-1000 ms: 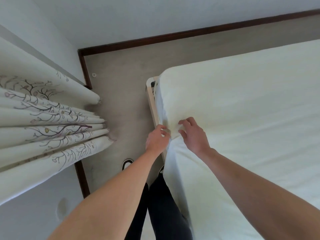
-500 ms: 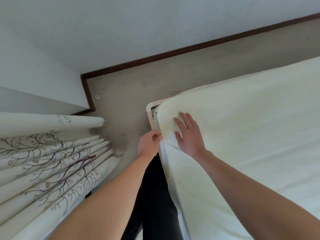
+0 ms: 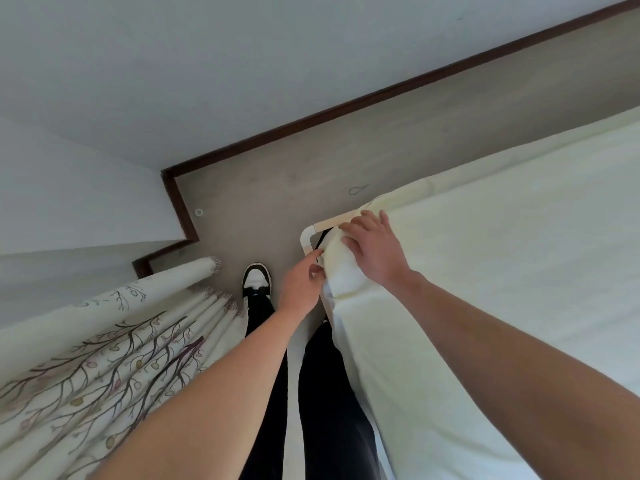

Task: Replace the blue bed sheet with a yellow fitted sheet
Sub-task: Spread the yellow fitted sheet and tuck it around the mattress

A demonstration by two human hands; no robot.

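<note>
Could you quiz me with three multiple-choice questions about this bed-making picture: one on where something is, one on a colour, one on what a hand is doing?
1. Where is the patterned curtain?
A. To the person's left
B. Spread over the mattress
C. Behind the far wall

2. What colour is the sheet on the mattress?
A. Dark blue
B. Pale yellow
C. Red

3. What is the right hand doing?
A. Hanging at the person's side
B. Lying on the sheet at the mattress corner
C. Holding the shoe

Answers:
1 A, it hangs at the picture's left.
2 B, the fabric looks pale yellow.
3 B, its fingers spread over the corner by the bed frame.
</note>
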